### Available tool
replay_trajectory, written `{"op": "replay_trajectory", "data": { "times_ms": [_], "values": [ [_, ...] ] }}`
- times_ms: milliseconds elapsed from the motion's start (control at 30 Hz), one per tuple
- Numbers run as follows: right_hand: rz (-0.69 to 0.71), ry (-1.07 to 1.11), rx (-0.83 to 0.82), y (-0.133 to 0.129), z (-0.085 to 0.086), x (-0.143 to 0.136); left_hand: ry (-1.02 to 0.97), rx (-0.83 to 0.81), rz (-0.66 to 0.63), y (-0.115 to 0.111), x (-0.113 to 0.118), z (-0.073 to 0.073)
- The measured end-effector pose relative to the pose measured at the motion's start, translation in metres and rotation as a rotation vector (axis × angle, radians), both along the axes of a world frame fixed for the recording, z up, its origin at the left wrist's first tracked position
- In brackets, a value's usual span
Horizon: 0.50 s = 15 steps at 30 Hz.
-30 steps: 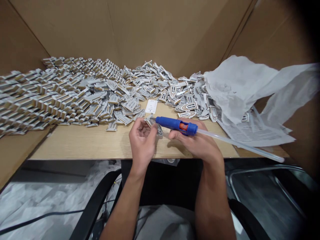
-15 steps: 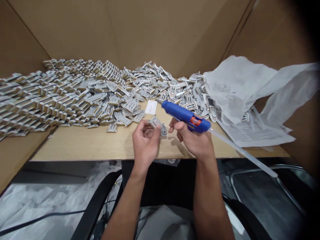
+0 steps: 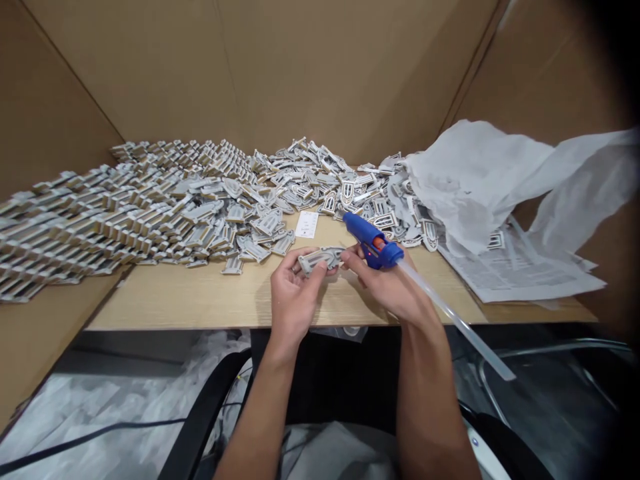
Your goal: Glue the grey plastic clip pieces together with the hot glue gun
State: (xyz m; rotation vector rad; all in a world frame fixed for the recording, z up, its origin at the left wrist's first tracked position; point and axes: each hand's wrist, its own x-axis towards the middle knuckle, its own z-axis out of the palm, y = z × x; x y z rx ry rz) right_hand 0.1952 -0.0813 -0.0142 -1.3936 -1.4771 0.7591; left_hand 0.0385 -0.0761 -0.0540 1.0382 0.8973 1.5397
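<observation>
Between the thumb and fingers of my left hand [image 3: 295, 297] is a small grey, arch-shaped plate [image 3: 315, 260] with slots in it. My right hand [image 3: 385, 283] keeps hold of a blue glue gun [image 3: 370, 237], whose nozzle points up and to the left. A long, translucent glue stick [image 3: 457, 323] sticks out of its back end. The right thumb and fingertips meet the pointed right end of the plate. Just beyond my hands lies a white paper label [image 3: 307, 225] with small print.
Stacked rows of similar plates [image 3: 75, 220] fill the left, and loose ones [image 3: 320, 177] are heaped along the back. Crumpled white wrapping sheet [image 3: 480, 167] and flat papers [image 3: 525, 273] lie at the right. Cardboard walls [image 3: 325, 73] enclose the desk [image 3: 200, 300].
My right hand has moved in to touch the plate's end, and the glue gun has turned and dropped slightly. The plate now lies more level in my left hand. The view has shifted slightly.
</observation>
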Motion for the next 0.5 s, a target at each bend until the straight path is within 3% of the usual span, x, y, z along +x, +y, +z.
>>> {"op": "replay_trajectory", "data": {
  "times_ms": [167,333,500],
  "values": [
    [-0.014,-0.012,-0.01,-0.005,0.01,-0.003,0.032,0.035,-0.102,-0.002,-0.001,0.001],
    [-0.099,0.094,-0.01,-0.002,0.004,-0.004,0.073,0.055,-0.14,-0.007,0.0,0.004],
    [-0.083,0.156,0.026,0.002,0.001,-0.002,0.319,0.147,-0.005,-0.01,-0.001,0.002]
  ]
}}
